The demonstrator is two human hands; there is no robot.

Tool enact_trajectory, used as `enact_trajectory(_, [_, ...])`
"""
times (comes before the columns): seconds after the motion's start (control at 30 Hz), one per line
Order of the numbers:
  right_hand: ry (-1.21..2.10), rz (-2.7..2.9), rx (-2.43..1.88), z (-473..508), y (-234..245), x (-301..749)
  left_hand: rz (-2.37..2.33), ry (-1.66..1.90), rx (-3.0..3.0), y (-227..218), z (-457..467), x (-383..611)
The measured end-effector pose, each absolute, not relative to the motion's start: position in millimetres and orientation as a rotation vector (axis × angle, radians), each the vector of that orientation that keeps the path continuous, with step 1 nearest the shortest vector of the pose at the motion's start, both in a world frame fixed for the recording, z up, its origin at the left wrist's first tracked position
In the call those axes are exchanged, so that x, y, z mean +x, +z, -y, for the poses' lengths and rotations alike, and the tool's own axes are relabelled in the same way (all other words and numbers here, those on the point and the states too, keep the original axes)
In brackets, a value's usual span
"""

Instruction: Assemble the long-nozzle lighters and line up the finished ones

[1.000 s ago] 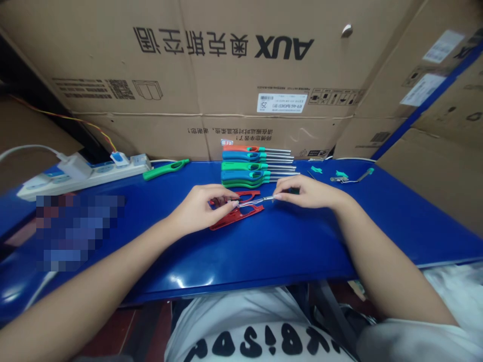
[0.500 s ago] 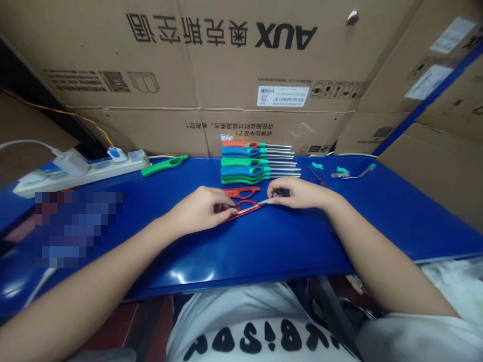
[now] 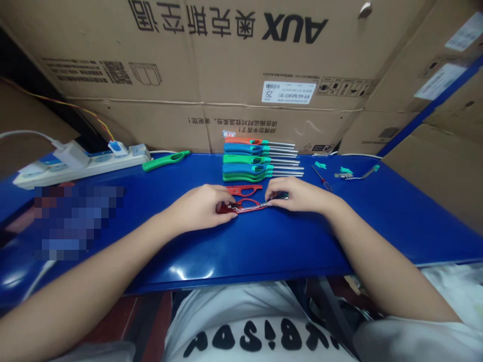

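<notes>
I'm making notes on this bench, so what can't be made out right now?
Near red shell, head view: one end is hidden by the left hand.
Metal part, head view: partly covered by the right hand.
White cable, head view: cut off by the left edge.
White carton label, head view: fine print too small to read.
Pixelated patch, head view: contents masked.

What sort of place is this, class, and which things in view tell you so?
Probably a small assembly or repair bench: finished-looking, lighter-like tools are lined up on the blue table, opened red casing halves lie at the left hand, and a screwdriver lies beyond the right hand.
</notes>
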State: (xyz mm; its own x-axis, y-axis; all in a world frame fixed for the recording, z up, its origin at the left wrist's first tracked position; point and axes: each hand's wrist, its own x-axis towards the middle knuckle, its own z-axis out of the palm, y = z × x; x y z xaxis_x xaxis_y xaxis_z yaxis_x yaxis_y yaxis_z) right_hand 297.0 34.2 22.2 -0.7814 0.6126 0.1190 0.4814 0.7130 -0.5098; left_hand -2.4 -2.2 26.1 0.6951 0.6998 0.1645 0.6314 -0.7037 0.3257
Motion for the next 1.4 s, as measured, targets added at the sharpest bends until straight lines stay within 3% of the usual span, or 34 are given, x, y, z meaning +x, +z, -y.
enact_trajectory(0.7, [0.46, 2.828, -1.054, -28, 31, 290, -1.062, 0.344, 2.654, 23, -2, 0])
enact_trajectory(1.4, [0.693, 2.532, -0.889, -23, 6, 265, -1.042, 0.499, 2.648, 18, -4, -5])
